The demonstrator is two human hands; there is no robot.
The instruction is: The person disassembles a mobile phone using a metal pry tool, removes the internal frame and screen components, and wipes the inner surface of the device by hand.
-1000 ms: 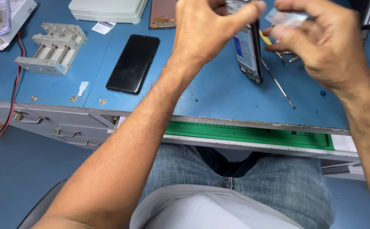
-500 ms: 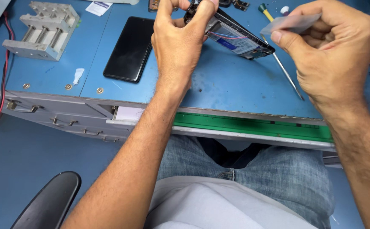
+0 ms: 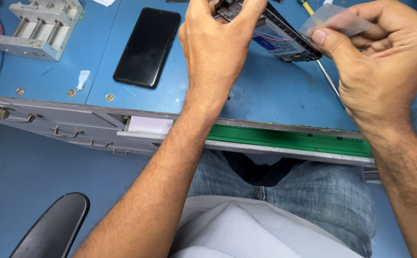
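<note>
My left hand (image 3: 218,43) grips the near end of an opened phone body (image 3: 285,36), black-framed, with blue and red wires showing inside, held tilted above the blue bench. My right hand (image 3: 385,62) pinches a thin translucent plastic card (image 3: 337,19) between thumb and fingers, just right of the phone's far end. A long thin metal tool (image 3: 328,81) with a yellow handle lies on the bench under the phone.
A black phone screen (image 3: 147,47) lies flat on the blue bench top (image 3: 266,91), left of my left hand. A grey metal screw clamp (image 3: 36,26) stands at the far left. Grey drawers (image 3: 60,129) and a green strip (image 3: 290,138) run along the front edge.
The view has shifted lower and closer. My left hand has turned the phone body from upright to a flatter tilt. My right hand with the card has stayed beside its end.
</note>
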